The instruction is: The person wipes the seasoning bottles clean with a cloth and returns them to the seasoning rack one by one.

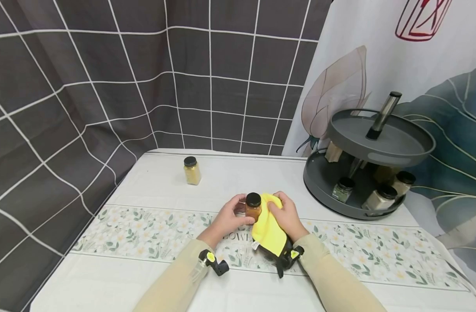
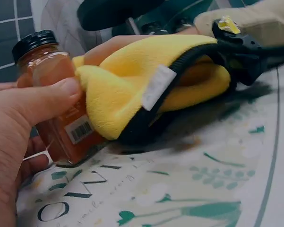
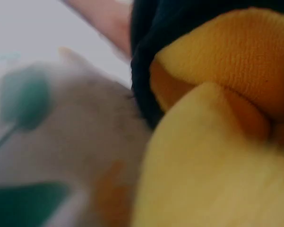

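My left hand (image 1: 231, 218) grips a small square glass spice jar (image 1: 253, 210) with a black lid and orange-brown contents. In the left wrist view the thumb lies across the front of the jar (image 2: 61, 113), above a barcode label. A yellow cloth (image 1: 270, 227) with a dark edge and a white tag is bunched in my right hand (image 1: 287, 215), pressed against the jar's right side. The cloth (image 3: 217, 156) fills much of the right wrist view and hides the fingers there. The jar is held upright in the head view, slightly tilted in the left wrist view.
A jar of pale yellow powder (image 1: 192, 171) with a black lid stands at the back left. On the right, a two-tier grey turntable rack (image 1: 382, 147) carries several jars on its lower tier. A floral-banded white cloth (image 1: 144, 229) covers the table; a dark grid curtain (image 1: 230, 91) hangs behind.
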A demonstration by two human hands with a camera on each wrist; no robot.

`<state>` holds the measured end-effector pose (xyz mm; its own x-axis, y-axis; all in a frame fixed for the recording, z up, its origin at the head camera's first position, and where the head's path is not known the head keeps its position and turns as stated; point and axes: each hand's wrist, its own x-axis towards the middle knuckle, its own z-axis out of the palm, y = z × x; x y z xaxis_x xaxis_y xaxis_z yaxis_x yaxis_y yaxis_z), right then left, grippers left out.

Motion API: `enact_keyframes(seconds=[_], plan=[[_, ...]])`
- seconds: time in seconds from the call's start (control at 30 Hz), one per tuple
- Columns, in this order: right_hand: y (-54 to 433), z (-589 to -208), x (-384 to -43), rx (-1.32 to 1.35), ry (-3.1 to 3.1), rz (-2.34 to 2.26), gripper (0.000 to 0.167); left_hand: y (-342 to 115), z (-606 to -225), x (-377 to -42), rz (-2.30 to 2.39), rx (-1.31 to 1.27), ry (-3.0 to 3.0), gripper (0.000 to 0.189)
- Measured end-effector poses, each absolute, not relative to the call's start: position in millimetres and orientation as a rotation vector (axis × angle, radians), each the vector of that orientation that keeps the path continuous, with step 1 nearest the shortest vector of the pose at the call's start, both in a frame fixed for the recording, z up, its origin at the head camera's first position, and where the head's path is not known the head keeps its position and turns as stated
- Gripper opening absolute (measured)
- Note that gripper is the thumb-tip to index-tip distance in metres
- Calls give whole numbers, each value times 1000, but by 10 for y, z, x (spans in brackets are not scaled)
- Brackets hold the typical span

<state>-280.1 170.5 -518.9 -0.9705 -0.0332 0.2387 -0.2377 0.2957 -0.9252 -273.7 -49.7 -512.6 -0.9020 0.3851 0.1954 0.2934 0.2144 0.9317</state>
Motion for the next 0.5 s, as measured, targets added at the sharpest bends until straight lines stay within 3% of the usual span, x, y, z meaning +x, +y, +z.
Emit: enact_keyframes(seconds=[0.17, 0.5], plan=[[1778, -5154, -2809, 175, -2147, 2019, 4, -527, -5166, -2806, 1998, 785, 2013, 62], [1809, -5044, -2792, 43, -1969, 2300, 3, -508, -5198, -2976, 1989, 855, 1769, 72]])
